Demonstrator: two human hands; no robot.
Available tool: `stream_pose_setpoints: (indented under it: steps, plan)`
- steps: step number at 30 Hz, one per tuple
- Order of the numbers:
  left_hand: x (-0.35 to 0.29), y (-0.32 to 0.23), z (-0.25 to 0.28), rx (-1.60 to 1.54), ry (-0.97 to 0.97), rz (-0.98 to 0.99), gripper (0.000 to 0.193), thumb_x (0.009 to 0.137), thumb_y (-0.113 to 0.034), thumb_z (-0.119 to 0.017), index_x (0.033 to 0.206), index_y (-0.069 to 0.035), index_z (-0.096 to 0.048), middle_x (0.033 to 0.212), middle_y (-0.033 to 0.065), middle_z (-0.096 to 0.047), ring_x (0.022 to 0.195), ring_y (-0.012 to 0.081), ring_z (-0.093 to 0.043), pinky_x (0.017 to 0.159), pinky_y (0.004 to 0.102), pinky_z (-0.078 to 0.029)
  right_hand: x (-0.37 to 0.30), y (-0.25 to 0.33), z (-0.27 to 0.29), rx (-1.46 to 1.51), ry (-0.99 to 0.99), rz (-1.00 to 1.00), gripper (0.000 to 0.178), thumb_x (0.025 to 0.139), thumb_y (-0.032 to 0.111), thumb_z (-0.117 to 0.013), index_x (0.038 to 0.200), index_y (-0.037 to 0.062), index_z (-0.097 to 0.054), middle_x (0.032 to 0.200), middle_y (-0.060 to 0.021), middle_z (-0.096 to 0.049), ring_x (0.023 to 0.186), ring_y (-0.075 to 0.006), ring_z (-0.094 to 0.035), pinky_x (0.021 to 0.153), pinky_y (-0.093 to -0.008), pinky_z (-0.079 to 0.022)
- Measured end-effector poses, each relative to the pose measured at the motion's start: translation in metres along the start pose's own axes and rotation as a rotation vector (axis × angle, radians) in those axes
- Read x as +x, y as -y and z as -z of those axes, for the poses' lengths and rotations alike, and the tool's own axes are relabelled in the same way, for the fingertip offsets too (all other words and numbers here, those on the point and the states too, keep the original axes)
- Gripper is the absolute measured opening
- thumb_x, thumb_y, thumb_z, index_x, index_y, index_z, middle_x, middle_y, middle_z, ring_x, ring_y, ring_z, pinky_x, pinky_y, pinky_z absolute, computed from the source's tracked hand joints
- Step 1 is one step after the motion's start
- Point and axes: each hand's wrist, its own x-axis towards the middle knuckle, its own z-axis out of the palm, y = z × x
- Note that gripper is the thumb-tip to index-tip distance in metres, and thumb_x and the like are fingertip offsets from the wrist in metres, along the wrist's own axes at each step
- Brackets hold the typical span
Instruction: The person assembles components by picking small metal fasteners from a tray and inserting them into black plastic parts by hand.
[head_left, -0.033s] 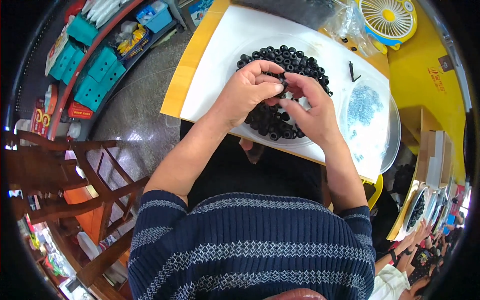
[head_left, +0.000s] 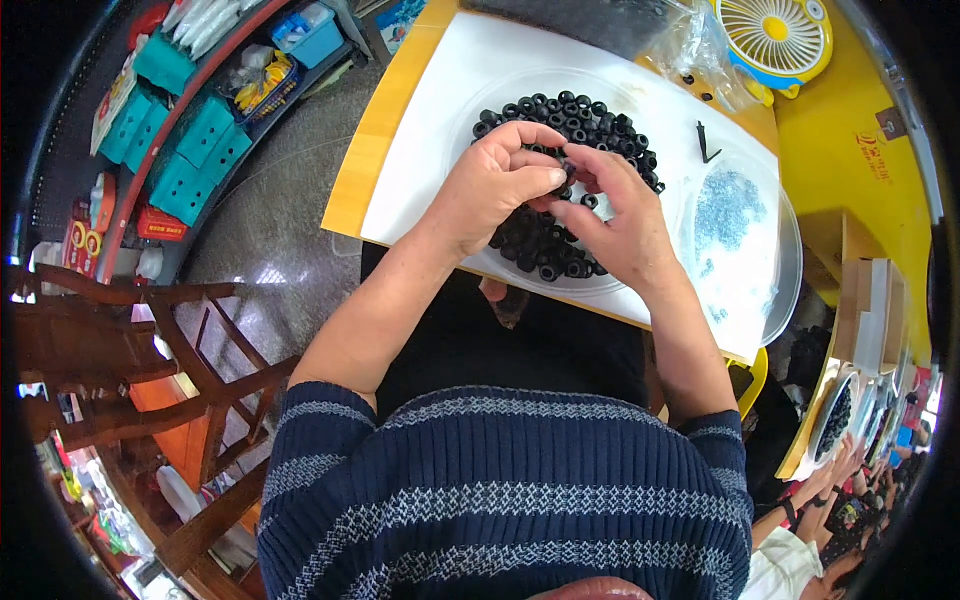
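Observation:
My left hand [head_left: 505,185] pinches a small black ring-like piece [head_left: 567,174] between thumb and fingers. From the other side my right hand [head_left: 622,205] closes in, its fingertips at the same piece and partly hiding it. Both hands hover over a round clear tray [head_left: 462,130] heaped with small black hollow parts [head_left: 605,125]. Another clear tray [head_left: 790,235], to the right, bears many tiny transparent pieces [head_left: 730,208]. Between the trays, toward the back, lies a thin black L-shaped piece [head_left: 705,142].
White sheet covers the wooden table [head_left: 350,190]. At the back right are a plastic bag [head_left: 700,55] and a yellow-blue fan [head_left: 775,35]. Cardboard boxes [head_left: 868,310] stand right; a wooden chair [head_left: 200,370] and shelf with teal boxes [head_left: 205,150] are left. Other people's hands [head_left: 840,468] show lower right.
My right hand has shifted slightly left, its thumb a little closer to the left hand. The left hand stays nearly still at the black piece.

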Motion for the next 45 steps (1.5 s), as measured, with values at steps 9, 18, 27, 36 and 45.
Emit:
stream_pose_setpoints:
  steps: [9,18,27,36,45]
  plan:
    - [0.001,-0.003,-0.007,-0.028,-0.020,0.110,0.025,0.080,-0.010,-0.054,0.101,0.002,-0.047,0.081,0.0069,-0.059,0.072,0.0117,-0.057,0.065,0.0221,-0.048,0.005,-0.010,-0.001,-0.425,-0.054,0.189,0.031,0.064,0.018,-0.064,0.090,0.0038,-0.055,0.074,-0.0094,-0.057,0.072,-0.0247,-0.056,0.063,-0.0341,-0.046]
    - [0.002,-0.001,-0.003,0.255,0.063,0.207,0.016,0.078,-0.015,-0.057,0.081,0.001,-0.061,0.071,0.0047,-0.060,0.062,0.0092,-0.056,0.060,0.0206,-0.047,0.002,-0.015,-0.002,-0.536,-0.047,0.268,0.021,0.066,0.023,-0.062,0.070,0.0053,-0.051,0.063,-0.0093,-0.055,0.063,-0.0245,-0.055,0.058,-0.0348,-0.045]
    - [0.000,-0.002,-0.008,0.258,0.020,0.223,0.016,0.078,-0.014,-0.057,0.079,0.001,-0.061,0.069,0.0045,-0.059,0.060,0.0089,-0.055,0.058,0.0204,-0.047,0.002,-0.012,-0.001,-0.586,0.064,0.277,0.023,0.068,0.027,-0.061,0.066,0.0057,-0.051,0.064,-0.0093,-0.056,0.064,-0.0248,-0.056,0.061,-0.0348,-0.045]
    - [0.030,-0.051,-0.012,0.577,-0.033,-0.038,0.020,0.077,-0.022,-0.059,0.071,-0.002,-0.060,0.064,0.0044,-0.058,0.055,0.0092,-0.054,0.054,0.0229,-0.047,-0.022,0.004,0.065,-0.229,-0.226,-0.200,0.033,0.075,0.018,-0.060,0.105,0.0064,-0.053,0.078,-0.0120,-0.060,0.075,-0.0210,-0.060,0.065,-0.0283,-0.047]
    - [0.124,-0.145,-0.041,0.770,-0.102,-0.281,0.016,0.081,-0.016,-0.055,0.082,0.000,-0.054,0.072,0.0056,-0.055,0.058,0.0132,-0.053,0.052,0.0234,-0.045,-0.068,-0.017,0.110,-0.265,-0.456,-0.245,0.016,0.078,0.013,-0.057,0.089,0.0029,-0.061,0.076,-0.0076,-0.062,0.072,-0.0116,-0.057,0.066,-0.0226,-0.044]
